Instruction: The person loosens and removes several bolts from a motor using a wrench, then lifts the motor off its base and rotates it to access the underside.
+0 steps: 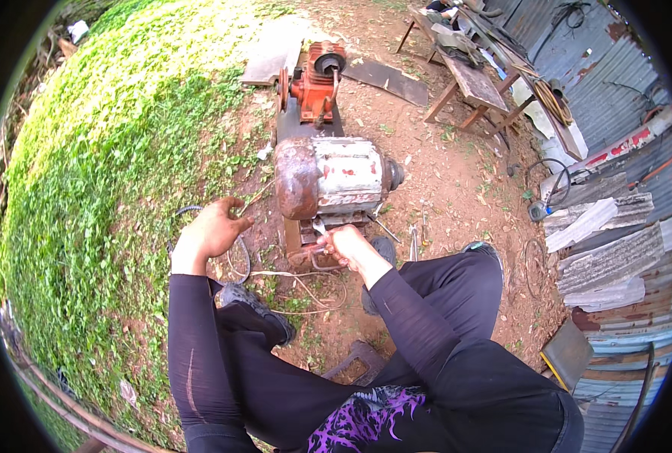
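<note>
An electric motor (351, 170) with a rusty brown end cover and worn white paint sits on a rusty metal base frame (291, 235) in front of me. My right hand (349, 245) is closed around a wrench (319, 226), whose pale open end points up at the motor's near underside. Whether its jaws are on a bolt, I cannot tell. My left hand (211, 229) hangs free, left of the motor, fingers apart and holding nothing. At the frame's far end stands an orange-red compressor pump (317, 87) with a pulley wheel on its left side.
Several tools (414, 241) lie on the dirt right of the motor. A cable (305, 283) loops over the ground by my feet. Green plants (117, 151) cover the left side. A wooden workbench (475, 83) stands far right, beside a corrugated metal wall (615, 68) and stacked grey sheets (604, 264).
</note>
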`<state>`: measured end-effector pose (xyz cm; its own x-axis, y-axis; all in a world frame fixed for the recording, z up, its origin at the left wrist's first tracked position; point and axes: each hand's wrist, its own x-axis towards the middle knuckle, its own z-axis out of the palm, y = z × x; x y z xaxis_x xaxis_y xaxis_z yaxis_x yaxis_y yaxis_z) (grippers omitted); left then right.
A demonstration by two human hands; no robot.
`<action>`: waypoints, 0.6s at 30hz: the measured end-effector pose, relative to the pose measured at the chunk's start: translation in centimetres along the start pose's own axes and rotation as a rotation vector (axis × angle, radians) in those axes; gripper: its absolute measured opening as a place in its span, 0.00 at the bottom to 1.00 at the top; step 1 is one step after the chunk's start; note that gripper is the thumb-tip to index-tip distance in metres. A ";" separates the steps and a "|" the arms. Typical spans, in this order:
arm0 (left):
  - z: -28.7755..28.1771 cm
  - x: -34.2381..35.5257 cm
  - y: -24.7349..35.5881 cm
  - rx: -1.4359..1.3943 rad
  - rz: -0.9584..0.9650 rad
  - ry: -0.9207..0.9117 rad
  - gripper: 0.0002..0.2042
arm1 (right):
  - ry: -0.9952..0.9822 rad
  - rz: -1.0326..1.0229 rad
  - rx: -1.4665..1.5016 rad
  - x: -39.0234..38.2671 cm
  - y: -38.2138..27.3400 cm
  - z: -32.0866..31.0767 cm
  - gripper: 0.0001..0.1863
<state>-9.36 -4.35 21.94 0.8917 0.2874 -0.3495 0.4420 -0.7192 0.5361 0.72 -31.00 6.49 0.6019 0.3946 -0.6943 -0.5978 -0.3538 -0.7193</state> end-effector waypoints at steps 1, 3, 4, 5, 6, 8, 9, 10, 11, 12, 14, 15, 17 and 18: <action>-0.2 0.2 0.6 -0.003 0.004 0.005 0.26 | 0.022 -0.004 -0.035 0.1 -0.6 0.0 0.11; 0.0 0.1 1.1 -0.008 0.004 0.006 0.26 | 0.031 0.009 -0.096 0.0 -1.3 0.4 0.12; 0.0 0.0 1.6 -0.012 0.017 0.007 0.26 | 0.009 0.018 -0.132 0.2 -1.5 -0.1 0.12; 0.0 0.0 1.9 -0.014 0.027 0.009 0.26 | -0.015 0.026 -0.167 0.4 -1.8 -0.5 0.12; 0.2 0.3 2.1 -0.010 0.040 0.010 0.26 | -0.039 0.034 -0.202 0.5 -2.1 -0.9 0.12; 1.2 1.2 2.5 -0.003 0.067 0.000 0.26 | -0.055 0.026 -0.306 0.7 -2.4 -2.1 0.11; 1.4 1.4 2.9 -0.013 0.069 -0.008 0.25 | -0.061 0.046 -0.355 0.9 -2.8 -2.5 0.11; 1.5 1.7 3.5 -0.024 0.072 -0.017 0.25 | -0.067 0.067 -0.405 1.1 -3.4 -3.1 0.11; 1.5 1.6 3.3 -0.031 0.050 -0.023 0.25 | -0.068 0.067 -0.462 -0.2 -5.1 -2.5 0.11; 1.9 1.8 2.8 -0.073 0.068 -0.037 0.24 | -0.095 0.013 -0.439 0.4 -4.3 -2.3 0.11; 2.4 3.5 2.4 -0.100 0.129 -0.035 0.23 | -0.021 -0.329 -0.706 3.5 -1.7 -3.8 0.12; 2.5 3.8 2.6 -0.062 0.141 -0.012 0.23 | -0.038 -0.324 -0.745 4.5 -0.9 -4.2 0.13; 2.0 3.8 1.0 0.017 0.115 -0.016 0.24 | -0.065 -0.307 -0.781 0.3 -3.3 -2.1 0.15; 2.0 3.9 1.8 0.094 0.116 -0.022 0.25 | -0.017 -0.178 -0.709 -0.1 -2.8 -2.6 0.15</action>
<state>-5.27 -5.74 20.04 0.9336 0.1859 -0.3065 0.3240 -0.8034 0.4996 3.73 -32.23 8.51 0.6464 0.5082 -0.5691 -0.0021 -0.7447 -0.6674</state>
